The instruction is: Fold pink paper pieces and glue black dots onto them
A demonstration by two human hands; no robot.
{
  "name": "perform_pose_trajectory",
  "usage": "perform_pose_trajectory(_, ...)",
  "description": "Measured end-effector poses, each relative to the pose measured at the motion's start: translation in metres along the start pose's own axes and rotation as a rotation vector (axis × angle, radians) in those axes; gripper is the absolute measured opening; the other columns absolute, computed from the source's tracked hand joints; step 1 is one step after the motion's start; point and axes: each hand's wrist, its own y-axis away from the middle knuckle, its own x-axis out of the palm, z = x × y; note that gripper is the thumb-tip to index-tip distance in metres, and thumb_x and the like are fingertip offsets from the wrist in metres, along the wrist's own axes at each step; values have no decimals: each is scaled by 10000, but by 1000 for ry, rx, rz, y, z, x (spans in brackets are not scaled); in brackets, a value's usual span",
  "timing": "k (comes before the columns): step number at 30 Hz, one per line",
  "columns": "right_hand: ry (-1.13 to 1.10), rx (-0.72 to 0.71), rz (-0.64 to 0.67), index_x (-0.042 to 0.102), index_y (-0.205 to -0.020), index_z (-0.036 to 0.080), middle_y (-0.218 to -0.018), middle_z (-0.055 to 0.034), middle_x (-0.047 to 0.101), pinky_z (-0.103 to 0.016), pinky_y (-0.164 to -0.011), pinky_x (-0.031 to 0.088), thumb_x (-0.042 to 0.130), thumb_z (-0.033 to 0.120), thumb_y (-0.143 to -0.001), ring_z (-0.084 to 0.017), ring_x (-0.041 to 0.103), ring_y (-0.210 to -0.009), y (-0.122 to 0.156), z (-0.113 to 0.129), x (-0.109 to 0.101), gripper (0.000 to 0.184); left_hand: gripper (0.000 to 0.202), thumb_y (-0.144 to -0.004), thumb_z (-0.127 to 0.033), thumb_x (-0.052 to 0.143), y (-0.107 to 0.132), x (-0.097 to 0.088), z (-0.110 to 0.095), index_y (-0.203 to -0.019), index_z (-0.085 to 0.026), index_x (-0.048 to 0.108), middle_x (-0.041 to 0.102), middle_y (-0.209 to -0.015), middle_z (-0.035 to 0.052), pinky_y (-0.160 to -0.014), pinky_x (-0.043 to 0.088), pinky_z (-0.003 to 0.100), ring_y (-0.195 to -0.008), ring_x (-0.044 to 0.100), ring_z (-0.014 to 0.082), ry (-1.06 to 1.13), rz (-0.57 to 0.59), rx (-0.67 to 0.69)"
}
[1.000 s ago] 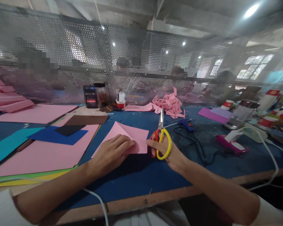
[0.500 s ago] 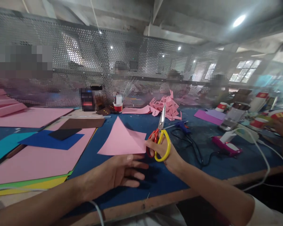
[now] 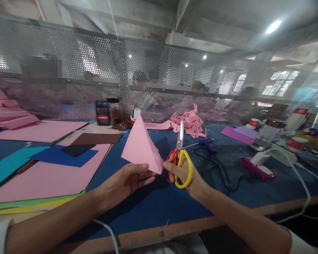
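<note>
A folded piece of pink paper (image 3: 141, 146) stands tilted up in a pointed shape above the blue tabletop. My left hand (image 3: 129, 180) pinches its lower edge, thumb in front and fingers beneath. In my right hand (image 3: 187, 173) is a pair of scissors (image 3: 180, 141) with one red and one yellow handle loop, blades closed and pointing up. The right thumb and fingertips are close to the paper's right corner; whether they touch it I cannot tell.
Coloured sheets, including a blue sheet (image 3: 66, 155), lie stacked at the left. Pink cut scraps (image 3: 189, 121) are heaped at the back. A blue glue gun (image 3: 208, 144) with its cable, a magenta power strip (image 3: 258, 167) and a clear jar (image 3: 267, 134) stand at the right.
My left hand has closed on the paper's lower edge, where before its fingers were spread below. The paper has turned and its fold stands steeper. The scissors stay in my right hand.
</note>
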Motion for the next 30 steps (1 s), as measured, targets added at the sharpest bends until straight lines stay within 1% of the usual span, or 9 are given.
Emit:
perform_pose_trajectory(3, 34, -39, 60, 540, -838, 209, -525, 42, 578, -244, -520, 416, 642, 395, -888, -122, 542, -487, 3, 0, 0, 218, 155, -874, -82, 632, -3, -11, -12, -790, -146, 746, 769, -866, 48, -974, 587, 340, -861, 729, 158, 9, -59, 118)
perform_pose_trajectory(6, 10, -27, 177, 563, -899, 190, -705, 2, 650, -240, -499, 392, 640, 374, -855, -88, 498, -465, 8, 2, 4, 204, 150, -859, -81, 644, -8, -24, -27, -762, -138, 742, 762, -843, 45, -985, 584, 353, -861, 734, 172, -6, -97, 286)
perform_pose_trajectory(9, 27, 52, 339, 575, -904, 161, -766, -16, 645, -225, -500, 373, 641, 358, -823, -72, 491, -481, 16, 6, 8, 222, 99, -847, -96, 666, -12, -33, -38, -794, -122, 746, 774, -918, 75, -984, 579, 332, -926, 739, 199, -13, -96, 395)
perform_pose_trajectory(13, -17, 216, 511, 568, -874, 154, -690, 12, 585, -202, -471, 349, 630, 373, -824, -66, 476, -461, 25, 7, 10, 233, 53, -830, -108, 696, -15, -37, -45, -837, -120, 746, 779, -998, 108, -969, 585, 338, -962, 738, 218, 6, -119, 418)
perform_pose_trajectory(16, -31, 268, 531, 559, -874, 154, -686, 14, 577, -197, -470, 352, 622, 345, -802, -64, 478, -454, 27, 6, 10, 214, 55, -812, -127, 734, -14, -38, -46, -865, -124, 749, 775, -1052, 116, -991, 574, 343, -1008, 727, 223, 24, -110, 439)
perform_pose_trajectory(19, -55, 298, 532, 543, -919, 156, -772, -1, 606, -198, -494, 360, 608, 320, -774, -52, 485, -465, 27, 5, 8, 229, 91, -807, -158, 757, -12, -38, -48, -887, -116, 755, 777, -1049, 116, -977, 578, 323, -1003, 728, 216, 33, -92, 454)
perform_pose_trajectory(24, -28, 286, 575, 567, -991, 143, -871, -32, 639, -197, -522, 337, 581, 283, -803, -47, 498, -511, 27, 1, 4, 234, 86, -769, -160, 795, -9, -33, -54, -820, -106, 752, 787, -904, 84, -877, 614, 288, -884, 747, 189, 51, -125, 498)
perform_pose_trajectory(27, -32, 262, 566, 566, -990, 140, -864, -35, 643, -193, -503, 324, 586, 291, -799, -47, 489, -498, 26, -3, 3, 245, 83, -756, -150, 808, -5, -30, -63, -770, -104, 740, 773, -801, 61, -816, 622, 269, -792, 743, 167, 11, -156, 584)
perform_pose_trajectory(30, -45, 252, 550, 557, -987, 138, -849, -43, 658, -196, -493, 336, 594, 309, -776, -49, 479, -474, 25, -4, 5, 274, 52, -791, -134, 781, 0, -29, -70, -814, -110, 741, 760, -771, 41, -792, 616, 254, -743, 724, 135, -59, -156, 682)
